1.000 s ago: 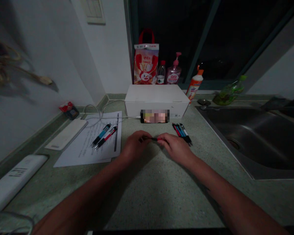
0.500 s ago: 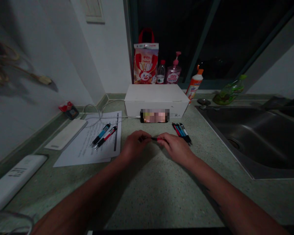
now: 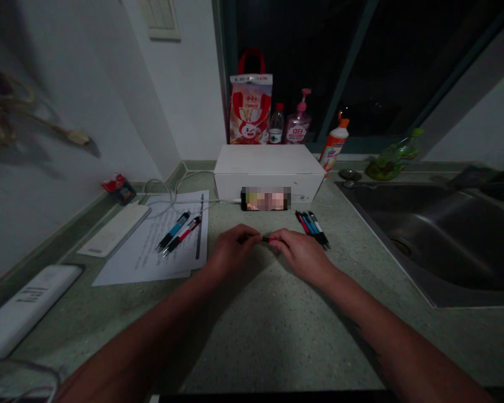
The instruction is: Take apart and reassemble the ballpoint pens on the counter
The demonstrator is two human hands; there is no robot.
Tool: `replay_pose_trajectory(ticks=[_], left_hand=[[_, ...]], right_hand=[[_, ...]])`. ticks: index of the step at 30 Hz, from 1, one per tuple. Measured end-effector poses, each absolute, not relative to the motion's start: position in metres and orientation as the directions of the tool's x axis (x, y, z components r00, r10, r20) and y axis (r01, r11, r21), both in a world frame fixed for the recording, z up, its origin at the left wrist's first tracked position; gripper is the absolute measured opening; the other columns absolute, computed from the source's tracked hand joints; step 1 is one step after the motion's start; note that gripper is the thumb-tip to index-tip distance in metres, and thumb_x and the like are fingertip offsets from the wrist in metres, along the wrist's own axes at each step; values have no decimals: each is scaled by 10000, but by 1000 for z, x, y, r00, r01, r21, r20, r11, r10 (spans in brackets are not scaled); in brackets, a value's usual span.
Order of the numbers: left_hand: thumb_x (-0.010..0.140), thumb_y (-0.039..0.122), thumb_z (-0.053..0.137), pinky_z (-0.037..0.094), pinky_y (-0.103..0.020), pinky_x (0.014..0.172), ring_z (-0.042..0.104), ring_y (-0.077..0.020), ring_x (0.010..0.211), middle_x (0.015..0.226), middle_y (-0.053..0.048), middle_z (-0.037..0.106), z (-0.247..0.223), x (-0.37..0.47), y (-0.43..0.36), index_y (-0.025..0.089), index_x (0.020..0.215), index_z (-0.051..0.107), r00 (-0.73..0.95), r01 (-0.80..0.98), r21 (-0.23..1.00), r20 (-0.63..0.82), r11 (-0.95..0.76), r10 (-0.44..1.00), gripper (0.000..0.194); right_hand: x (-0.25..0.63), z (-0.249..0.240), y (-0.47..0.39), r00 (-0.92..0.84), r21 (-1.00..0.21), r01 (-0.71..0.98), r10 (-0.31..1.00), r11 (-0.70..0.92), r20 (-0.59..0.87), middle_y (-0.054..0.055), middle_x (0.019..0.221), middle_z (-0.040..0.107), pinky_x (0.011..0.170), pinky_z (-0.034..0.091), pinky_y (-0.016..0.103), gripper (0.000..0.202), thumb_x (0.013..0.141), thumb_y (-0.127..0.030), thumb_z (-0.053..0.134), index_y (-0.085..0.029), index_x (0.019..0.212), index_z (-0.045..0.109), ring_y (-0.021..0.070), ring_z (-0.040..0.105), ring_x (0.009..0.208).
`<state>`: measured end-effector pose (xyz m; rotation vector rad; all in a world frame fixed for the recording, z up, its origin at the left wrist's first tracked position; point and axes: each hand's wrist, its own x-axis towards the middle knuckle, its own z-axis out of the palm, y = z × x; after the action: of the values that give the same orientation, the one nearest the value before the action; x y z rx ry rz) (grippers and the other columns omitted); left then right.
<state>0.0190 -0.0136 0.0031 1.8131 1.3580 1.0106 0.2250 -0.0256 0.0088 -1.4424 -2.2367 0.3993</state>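
Over the middle of the counter, my left hand [image 3: 234, 246] and my right hand [image 3: 299, 251] face each other, both pinching one pen [image 3: 267, 239]. Only a short black and red stretch of it shows between the fingertips; the rest is covered by them. To the left, a blue and black pen [image 3: 173, 231] and a red, white and black pen [image 3: 182, 237] lie side by side on printed paper [image 3: 147, 246]. Several more pens [image 3: 313, 228] lie together just beyond my right hand.
A phone [image 3: 265, 200] with a cable leans on a white box [image 3: 269, 168]. A metal sink [image 3: 441, 235] is sunk into the counter at right. A white flat block [image 3: 114, 229] and a power strip [image 3: 33, 305] lie left. Bottles and a bag [image 3: 251, 112] stand behind the box.
The fingertips of both hands have drawn slightly closer, so a little less of the pen shows between them. The other pens lie where they were.
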Motion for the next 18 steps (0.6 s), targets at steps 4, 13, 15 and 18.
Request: replay_pose_trajectory(ticks=[4, 13, 15, 18], left_hand=[[832, 149, 699, 550, -344, 763, 672, -202, 799, 848, -34, 728, 2, 16, -14, 226, 848, 744, 204, 519, 759, 336, -393, 919, 90], [872, 219, 684, 549, -337, 761, 672, -193, 793, 871, -33, 751, 3, 18, -14, 219, 898, 742, 201, 542, 772, 266, -333, 943, 63], [856, 216, 698, 546, -343, 773, 663, -196, 797, 860, -35, 744, 4, 17, -14, 221, 865, 754, 204, 535, 776, 265, -334, 942, 56], [834, 208, 722, 545, -368, 823, 655, -211, 834, 862, -40, 739, 5, 16, -15, 235, 858, 772, 216, 513, 775, 301, -370, 929, 62]], right_hand=[[226, 8, -24, -368, -601, 700, 916, 386, 160, 24, 836, 751, 713, 442, 297, 165, 1014, -236, 517, -222, 977, 678, 198, 693, 792], [227, 7, -23, -364, -662, 650, 918, 373, 160, 4, 764, 720, 705, 433, 290, 192, 1008, -264, 510, -224, 927, 680, 177, 664, 737], [227, 8, -23, -381, -694, 616, 912, 373, 151, 2, 753, 714, 702, 440, 290, 200, 1004, -260, 503, -221, 907, 674, 176, 659, 731], [228, 8, -23, -410, -766, 537, 903, 354, 130, -1, 720, 700, 700, 455, 288, 244, 998, -259, 489, -217, 819, 649, 169, 646, 712]])
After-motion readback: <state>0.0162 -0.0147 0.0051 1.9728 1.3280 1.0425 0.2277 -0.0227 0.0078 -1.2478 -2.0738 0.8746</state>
